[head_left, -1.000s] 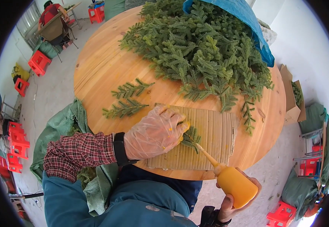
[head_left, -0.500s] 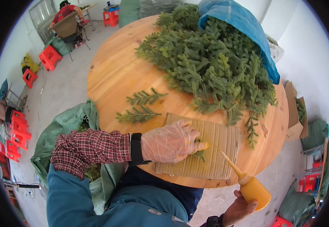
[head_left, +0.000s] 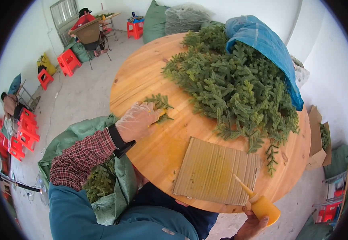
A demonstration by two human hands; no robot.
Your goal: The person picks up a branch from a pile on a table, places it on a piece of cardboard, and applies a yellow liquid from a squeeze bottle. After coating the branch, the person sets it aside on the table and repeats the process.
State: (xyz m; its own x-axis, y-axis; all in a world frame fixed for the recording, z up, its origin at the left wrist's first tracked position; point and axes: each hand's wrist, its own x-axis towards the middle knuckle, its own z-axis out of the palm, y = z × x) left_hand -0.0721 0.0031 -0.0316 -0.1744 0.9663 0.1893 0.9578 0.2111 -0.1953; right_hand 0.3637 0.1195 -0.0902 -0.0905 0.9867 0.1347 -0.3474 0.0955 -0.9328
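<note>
Head view, left fingers (head_left: pixel 154 116) at green sprigs (head_left: pixel 160 100), grip unclear, right fingers (head_left: pixel 263 221) clamped around bottle (head_left: pixel 265 209)

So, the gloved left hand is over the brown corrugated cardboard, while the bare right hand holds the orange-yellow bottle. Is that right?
Not quite. The head view shows the gloved left hand at the green needled sprigs on the round wooden table, left of the brown corrugated cardboard, not over it. The bare right hand does hold the orange-yellow bottle.

Orange bottle (head_left: pixel 265 209), tilted, nozzle (head_left: pixel 244 187) over cardboard (head_left: pixel 211 172), green needled sprigs (head_left: pixel 160 101) on wooden table (head_left: pixel 142 72)
</note>
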